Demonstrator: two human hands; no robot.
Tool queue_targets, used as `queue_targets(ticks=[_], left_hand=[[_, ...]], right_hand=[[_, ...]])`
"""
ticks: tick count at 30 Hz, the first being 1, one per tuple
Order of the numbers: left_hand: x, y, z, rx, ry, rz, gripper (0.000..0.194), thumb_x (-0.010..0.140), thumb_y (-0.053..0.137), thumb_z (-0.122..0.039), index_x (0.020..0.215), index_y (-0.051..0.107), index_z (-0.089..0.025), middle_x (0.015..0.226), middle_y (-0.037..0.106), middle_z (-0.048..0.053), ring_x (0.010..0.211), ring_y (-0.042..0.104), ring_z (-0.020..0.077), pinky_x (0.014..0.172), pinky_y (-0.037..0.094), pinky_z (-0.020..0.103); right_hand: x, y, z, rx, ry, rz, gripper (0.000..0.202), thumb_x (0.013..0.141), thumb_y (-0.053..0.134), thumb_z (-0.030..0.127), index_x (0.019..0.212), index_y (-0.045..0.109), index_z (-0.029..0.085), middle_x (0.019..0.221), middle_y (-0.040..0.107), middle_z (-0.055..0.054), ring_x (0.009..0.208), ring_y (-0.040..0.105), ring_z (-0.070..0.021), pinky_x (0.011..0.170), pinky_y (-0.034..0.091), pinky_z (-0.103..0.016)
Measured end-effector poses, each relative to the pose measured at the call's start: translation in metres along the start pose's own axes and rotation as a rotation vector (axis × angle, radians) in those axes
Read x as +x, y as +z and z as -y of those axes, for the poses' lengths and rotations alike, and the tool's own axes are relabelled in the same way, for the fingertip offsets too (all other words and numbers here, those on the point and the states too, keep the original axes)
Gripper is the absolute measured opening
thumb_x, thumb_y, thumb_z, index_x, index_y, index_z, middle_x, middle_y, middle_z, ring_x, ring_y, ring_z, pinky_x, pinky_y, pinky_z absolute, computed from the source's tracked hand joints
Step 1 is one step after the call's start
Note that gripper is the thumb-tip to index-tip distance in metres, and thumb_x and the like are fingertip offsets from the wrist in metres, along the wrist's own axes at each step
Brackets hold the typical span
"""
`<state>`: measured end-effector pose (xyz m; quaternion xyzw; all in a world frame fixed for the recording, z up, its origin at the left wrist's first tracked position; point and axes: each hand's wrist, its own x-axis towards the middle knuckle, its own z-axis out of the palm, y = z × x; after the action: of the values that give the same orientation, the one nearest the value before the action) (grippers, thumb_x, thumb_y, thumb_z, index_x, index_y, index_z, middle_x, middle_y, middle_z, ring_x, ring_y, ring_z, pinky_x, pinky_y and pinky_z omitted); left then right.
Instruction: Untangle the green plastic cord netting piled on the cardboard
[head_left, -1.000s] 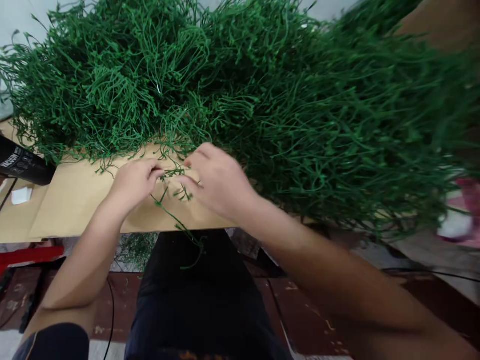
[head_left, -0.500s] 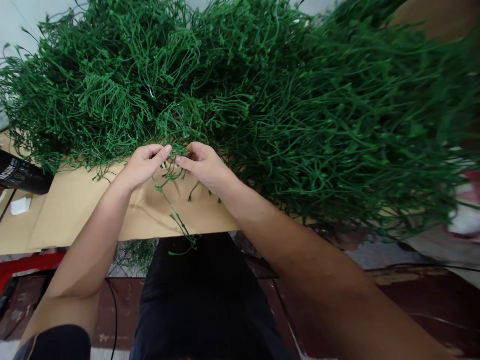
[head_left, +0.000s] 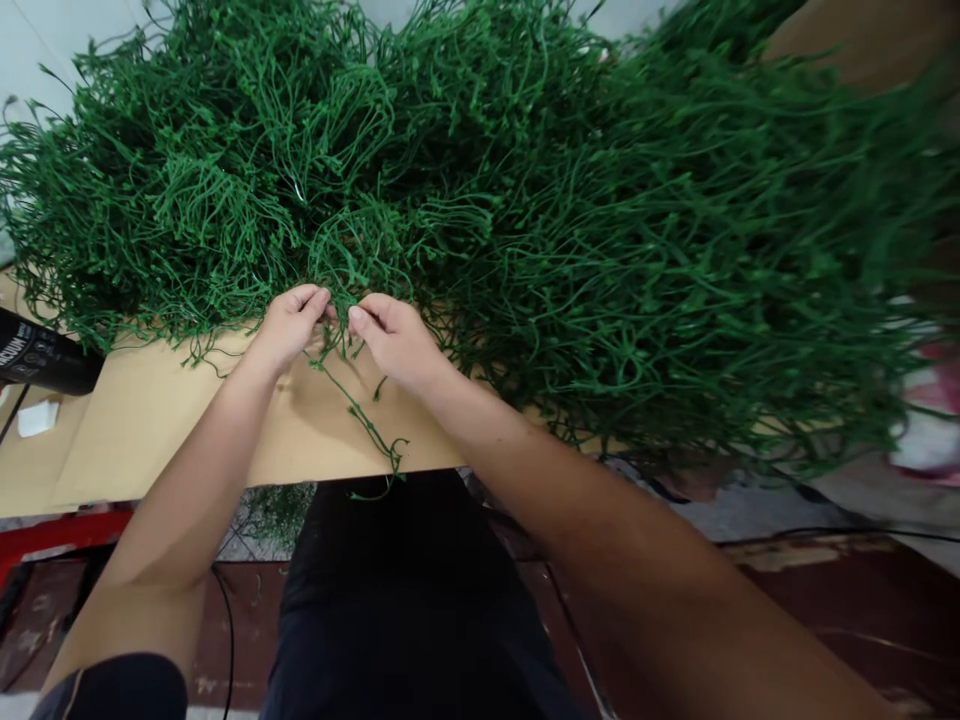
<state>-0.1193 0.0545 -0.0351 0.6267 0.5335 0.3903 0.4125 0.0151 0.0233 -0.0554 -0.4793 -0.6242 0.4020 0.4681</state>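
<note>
My left hand (head_left: 294, 322) is closed in a pinch on thin green plastic stems at the front edge of a large heap of artificial greenery (head_left: 225, 190). Just to its right, my right hand (head_left: 394, 338) pinches more of the same stems, thumb against fingertips. A small gap with green strands separates the two hands. From between them a green stem (head_left: 360, 415) with small forked tips hangs down across the cardboard (head_left: 300, 440) and past its front edge. The exact spots gripped are partly hidden by my fingers.
A black bottle (head_left: 45, 352) lies at the far left, with a small white piece (head_left: 37, 418) in front of it. The greenery spreads across the back and right. Below are a red frame (head_left: 60, 535) and more greenery (head_left: 277, 512) on the floor.
My hands have moved slightly apart, with the strands between them more spread. The dangling stem has swung a little to the right.
</note>
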Motion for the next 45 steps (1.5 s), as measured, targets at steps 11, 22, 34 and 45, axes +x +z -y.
queue_targets(ticks=[11, 22, 34, 45], left_hand=[[0.009, 0.012, 0.024, -0.103, -0.061, -0.103, 0.033, 0.084, 0.049, -0.025, 0.052, 0.049, -0.015, 0.045, 0.04, -0.004, 0.044, 0.033, 0.007, 0.049, 0.027, 0.02], [0.002, 0.004, 0.025, -0.314, 0.003, -0.024, 0.029, 0.086, 0.047, -0.029, 0.06, 0.049, -0.015, 0.055, 0.048, -0.003, 0.044, 0.036, 0.0041, 0.045, 0.026, 0.018], [0.001, 0.004, 0.025, -0.341, 0.054, 0.016, 0.03, 0.084, 0.05, -0.033, 0.061, 0.049, -0.015, 0.059, 0.05, -0.002, 0.052, 0.044, 0.0055, 0.054, 0.036, 0.017], [0.006, 0.009, 0.017, -0.264, -0.055, -0.026, 0.031, 0.085, 0.041, -0.014, 0.054, 0.042, -0.015, 0.047, 0.045, -0.004, 0.043, 0.039, 0.0047, 0.049, 0.03, 0.018]], right_hand=[[-0.004, -0.003, -0.008, -0.158, -0.261, -0.277, 0.017, 0.081, 0.044, 0.022, 0.067, 0.051, 0.016, 0.081, 0.053, -0.006, 0.081, 0.05, -0.0143, 0.072, 0.041, -0.029], [0.001, 0.006, -0.01, 0.187, 0.128, -0.161, 0.025, 0.065, 0.068, 0.023, 0.072, 0.045, 0.017, 0.064, 0.047, 0.004, 0.056, 0.041, -0.0056, 0.057, 0.037, -0.023], [-0.001, 0.008, 0.002, 0.305, 0.218, -0.004, 0.021, 0.076, 0.059, 0.024, 0.063, 0.043, 0.016, 0.049, 0.036, 0.008, 0.047, 0.03, -0.0036, 0.049, 0.024, -0.021], [-0.006, -0.002, -0.001, 0.309, -0.151, -0.19, 0.016, 0.078, 0.055, 0.033, 0.075, 0.053, 0.017, 0.073, 0.05, 0.0, 0.07, 0.046, -0.0091, 0.068, 0.04, -0.025]])
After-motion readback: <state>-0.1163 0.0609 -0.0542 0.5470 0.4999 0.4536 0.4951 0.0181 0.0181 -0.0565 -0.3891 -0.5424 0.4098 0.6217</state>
